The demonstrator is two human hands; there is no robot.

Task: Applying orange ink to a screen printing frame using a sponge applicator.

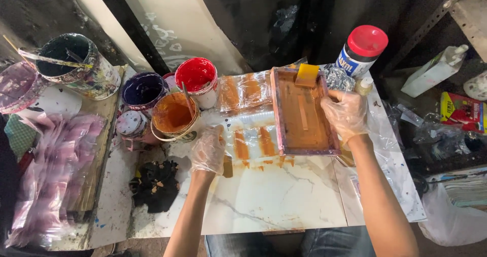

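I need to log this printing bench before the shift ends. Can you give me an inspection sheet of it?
Surface: white marbled tabletop, smeared with orange ink near the frame.
Job's things: wooden screen frame coated in orange ink, yellow squeegee at its top edge; clear plastic sheet with orange stripes.
Clutter: pots of orange, red and dark blue ink; black rag; red-capped bottle.
Hands: both gloved; left hand on the plastic sheet, right hand gripping the frame's right edge.
Cables: nothing seen.
Surroundings: metal shelf at right, pink plastic bags at left.
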